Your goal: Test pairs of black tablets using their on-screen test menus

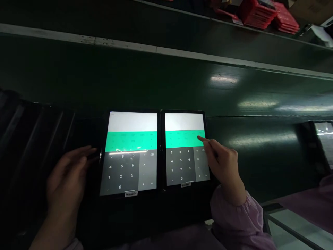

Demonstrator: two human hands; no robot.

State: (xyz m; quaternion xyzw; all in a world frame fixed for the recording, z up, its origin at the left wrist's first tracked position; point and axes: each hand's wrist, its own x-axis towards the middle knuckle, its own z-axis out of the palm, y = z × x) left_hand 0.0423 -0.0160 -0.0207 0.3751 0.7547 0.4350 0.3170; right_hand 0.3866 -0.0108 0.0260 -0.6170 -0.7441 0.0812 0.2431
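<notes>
Two tablets lie side by side, each lit with a calculator screen: white on top, a green band, dark number keys below. My right hand [221,156] is over the right tablet [180,163], its index finger stretched onto the green band near the right side and its other fingers curled, holding nothing. Whether the fingertip presses the glass or hovers just above it, I cannot tell. Just off the left edge of the left tablet [127,170] is my left hand [69,177], slightly blurred, fingers stretched and partly spread, with nothing in them. Small barcode labels sit at both tablets' lower edges.
Behind the tablets runs a dark green surface with a pale metal rail [125,44] across it. Stacked red cases [257,14] lie at the upper right. Another lit device [324,137] is at the right edge, near another person's purple sleeve [309,211]. Dark ridged pieces [39,128] stand at the left.
</notes>
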